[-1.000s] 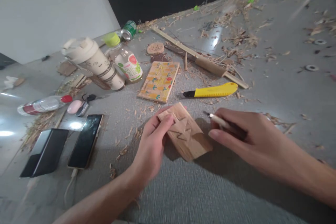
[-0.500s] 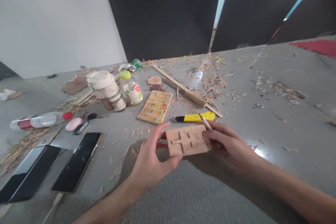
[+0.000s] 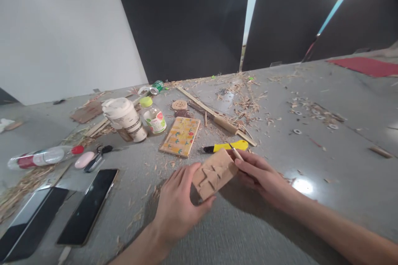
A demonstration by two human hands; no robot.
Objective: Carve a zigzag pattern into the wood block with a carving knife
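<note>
A small wooden block [image 3: 214, 174] with a star shape carved into its face is held just above the grey floor, tilted. My left hand [image 3: 177, 203] grips its near left corner, thumb under and fingers over. My right hand [image 3: 259, 176] touches the block's right end and holds a thin carving tool [image 3: 236, 153] whose tip points up and away. A yellow utility knife [image 3: 226, 147] lies just behind the block.
A painted wooden tile [image 3: 180, 136], a cream lidded cup [image 3: 124, 119], a green-capped bottle [image 3: 153, 116], a green can [image 3: 156, 87] and long wooden sticks [image 3: 214, 116] sit beyond. Two phones [image 3: 88, 205] and a plastic bottle [image 3: 43, 157] lie at left. Wood shavings are scattered about.
The view has lifted toward the far wall. The block was raised off the floor and turned between both hands; it now sits tilted, with the left hand at its near corner.
</note>
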